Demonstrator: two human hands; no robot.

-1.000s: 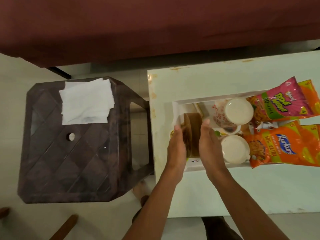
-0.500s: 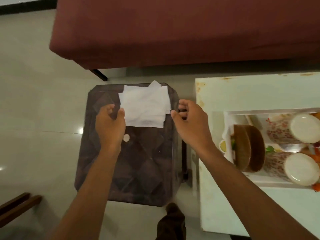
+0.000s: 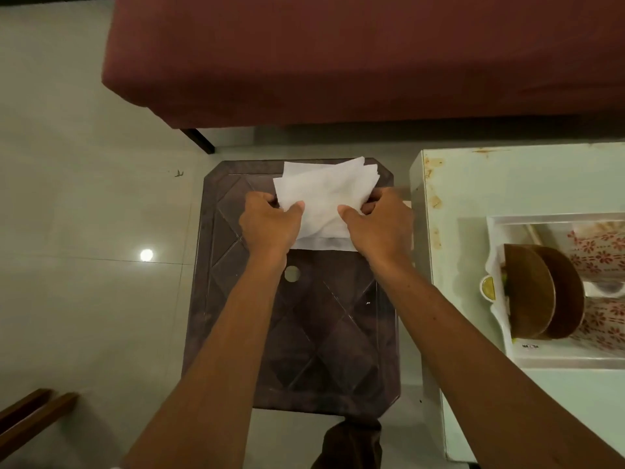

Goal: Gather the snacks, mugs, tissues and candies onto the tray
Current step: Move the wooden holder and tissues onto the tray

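A stack of white tissues [image 3: 324,194] lies at the far end of a dark brown plastic stool [image 3: 304,333]. My left hand [image 3: 270,225] grips the stack's left edge and my right hand [image 3: 378,225] grips its right edge, bunching the paper between them. At the right, a white tray [image 3: 500,231] sits on the white table [image 3: 473,198]. In it are a round brown wooden holder [image 3: 541,292] and two floral mugs [image 3: 602,252], cut off by the frame edge.
A maroon bed or sofa [image 3: 338,55] spans the top. Pale tiled floor [image 3: 84,231] lies to the left, with wooden pieces [image 3: 30,418] at the bottom left corner. A narrow gap separates the stool and the table.
Both hands left the brown holder on the tray, moved left to the stool, and closed on the tissue stack's edges. My view swung left, so the snack packets are out of frame.
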